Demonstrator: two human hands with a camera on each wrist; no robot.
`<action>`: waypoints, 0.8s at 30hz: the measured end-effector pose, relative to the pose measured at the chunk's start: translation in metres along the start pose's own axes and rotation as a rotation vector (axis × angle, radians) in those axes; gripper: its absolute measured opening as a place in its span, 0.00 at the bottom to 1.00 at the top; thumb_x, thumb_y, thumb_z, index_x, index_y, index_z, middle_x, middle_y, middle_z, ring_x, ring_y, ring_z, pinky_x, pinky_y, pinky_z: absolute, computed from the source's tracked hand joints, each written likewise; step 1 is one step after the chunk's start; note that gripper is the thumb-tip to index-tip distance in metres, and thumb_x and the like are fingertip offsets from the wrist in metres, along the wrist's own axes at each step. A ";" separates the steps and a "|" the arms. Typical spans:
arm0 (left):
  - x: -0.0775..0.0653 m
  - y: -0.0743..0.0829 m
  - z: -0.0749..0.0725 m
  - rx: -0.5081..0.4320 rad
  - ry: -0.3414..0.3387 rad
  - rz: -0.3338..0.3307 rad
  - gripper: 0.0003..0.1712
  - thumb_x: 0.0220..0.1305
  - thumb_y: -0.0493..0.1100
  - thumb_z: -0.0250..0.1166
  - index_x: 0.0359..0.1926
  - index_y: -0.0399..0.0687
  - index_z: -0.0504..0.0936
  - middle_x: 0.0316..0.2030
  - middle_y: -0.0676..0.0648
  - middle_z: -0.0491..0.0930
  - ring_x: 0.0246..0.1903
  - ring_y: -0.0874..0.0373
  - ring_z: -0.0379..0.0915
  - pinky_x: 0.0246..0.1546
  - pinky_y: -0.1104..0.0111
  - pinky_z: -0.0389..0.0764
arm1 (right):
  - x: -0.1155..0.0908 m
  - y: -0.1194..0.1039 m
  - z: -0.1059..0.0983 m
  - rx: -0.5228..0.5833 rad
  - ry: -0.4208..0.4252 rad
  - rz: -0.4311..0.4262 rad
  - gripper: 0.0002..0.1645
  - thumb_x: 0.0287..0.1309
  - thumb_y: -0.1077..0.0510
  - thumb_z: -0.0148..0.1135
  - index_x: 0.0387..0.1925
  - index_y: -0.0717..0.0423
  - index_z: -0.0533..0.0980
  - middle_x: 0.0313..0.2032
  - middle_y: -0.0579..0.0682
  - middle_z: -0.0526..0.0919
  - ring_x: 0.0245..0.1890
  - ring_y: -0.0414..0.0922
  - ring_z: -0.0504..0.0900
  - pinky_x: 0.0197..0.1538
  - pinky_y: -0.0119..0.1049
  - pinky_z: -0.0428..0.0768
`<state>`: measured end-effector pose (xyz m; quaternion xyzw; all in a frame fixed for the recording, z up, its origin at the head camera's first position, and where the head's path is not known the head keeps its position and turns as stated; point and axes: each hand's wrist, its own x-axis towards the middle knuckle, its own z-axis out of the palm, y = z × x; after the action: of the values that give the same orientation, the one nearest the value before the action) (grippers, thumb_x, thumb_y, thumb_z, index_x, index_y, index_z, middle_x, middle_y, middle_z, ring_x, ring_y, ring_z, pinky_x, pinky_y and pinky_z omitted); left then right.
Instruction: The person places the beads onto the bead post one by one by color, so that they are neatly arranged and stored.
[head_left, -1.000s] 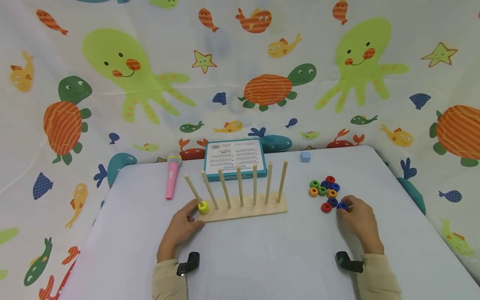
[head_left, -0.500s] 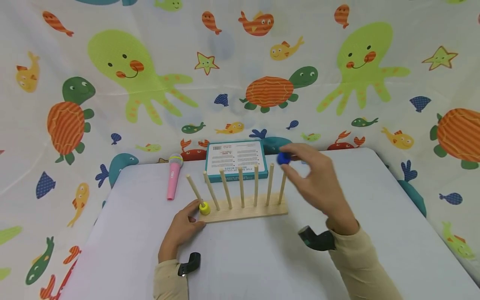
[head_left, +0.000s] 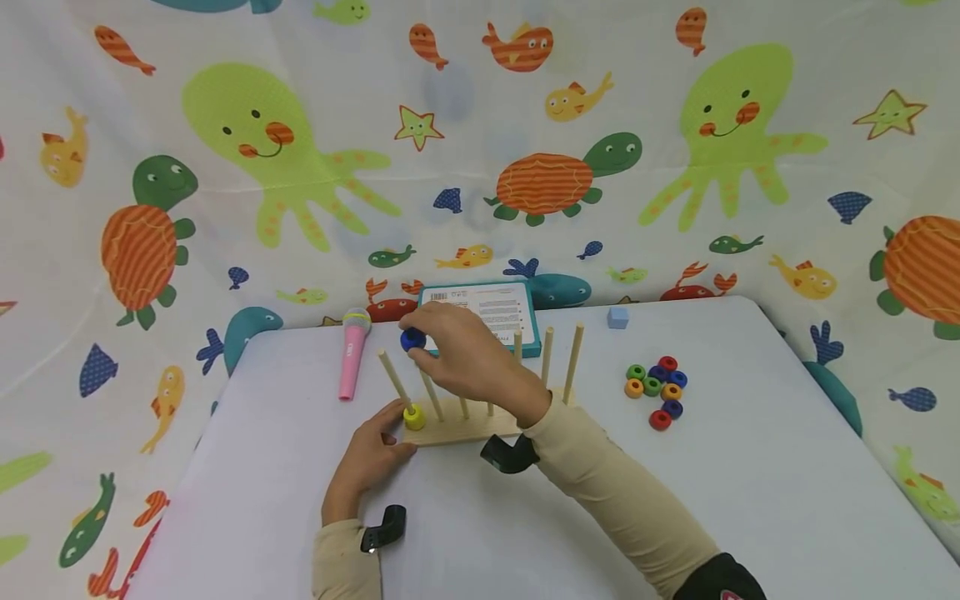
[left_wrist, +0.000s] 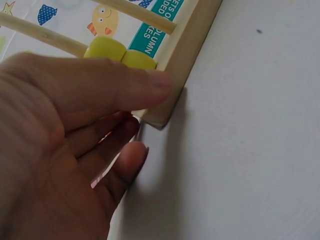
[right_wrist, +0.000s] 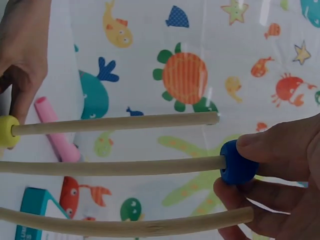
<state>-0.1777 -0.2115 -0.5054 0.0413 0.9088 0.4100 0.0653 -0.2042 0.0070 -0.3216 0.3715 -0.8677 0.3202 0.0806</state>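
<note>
My left hand grips the left end of a wooden peg board, thumb at its front edge and fingers behind. Two yellow beads sit stacked at the bottom of the leftmost peg, as the left wrist view shows. My right hand pinches a blue bead between thumb and fingers. In the right wrist view, the tip of the second peg meets that bead's hole. The right hand and forearm cover several middle pegs in the head view.
Several red, blue, green and orange beads lie grouped at the right of the white table. Behind the board lies a teal-edged box. A pink toy microphone is at the left, a light-blue cube at the back right.
My right hand has lifted the blue bead from the group at the right and carried it left across the board to the second peg's top. The left hand stays at the board's end.
</note>
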 end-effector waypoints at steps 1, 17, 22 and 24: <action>0.000 0.000 0.000 0.000 0.000 0.001 0.39 0.58 0.33 0.72 0.71 0.41 0.72 0.73 0.40 0.67 0.41 0.52 0.72 0.45 0.60 0.74 | 0.001 0.001 0.001 -0.007 -0.010 0.006 0.18 0.66 0.64 0.66 0.56 0.63 0.80 0.51 0.54 0.86 0.53 0.47 0.82 0.58 0.40 0.78; 0.002 -0.002 0.005 -0.009 -0.006 -0.030 0.40 0.58 0.33 0.71 0.72 0.39 0.71 0.74 0.40 0.65 0.42 0.51 0.73 0.45 0.60 0.75 | -0.062 0.006 -0.037 -0.101 0.310 -0.027 0.29 0.64 0.61 0.68 0.66 0.60 0.75 0.66 0.56 0.77 0.73 0.55 0.64 0.72 0.57 0.60; 0.002 -0.002 0.003 -0.004 -0.024 -0.032 0.40 0.59 0.34 0.72 0.73 0.40 0.70 0.75 0.40 0.63 0.43 0.51 0.73 0.46 0.60 0.75 | -0.119 0.048 -0.071 -0.046 0.565 0.171 0.34 0.62 0.67 0.66 0.70 0.58 0.72 0.69 0.57 0.73 0.77 0.55 0.54 0.71 0.68 0.55; 0.002 -0.003 0.001 0.000 -0.019 -0.033 0.40 0.59 0.34 0.71 0.73 0.40 0.69 0.75 0.40 0.63 0.44 0.51 0.73 0.46 0.60 0.75 | -0.141 0.074 -0.080 -0.024 0.626 0.304 0.33 0.64 0.66 0.64 0.70 0.55 0.72 0.69 0.58 0.73 0.77 0.55 0.54 0.70 0.69 0.53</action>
<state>-0.1791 -0.2128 -0.5084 0.0302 0.9087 0.4085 0.0808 -0.1628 0.1781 -0.3491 0.1207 -0.8501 0.4168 0.2984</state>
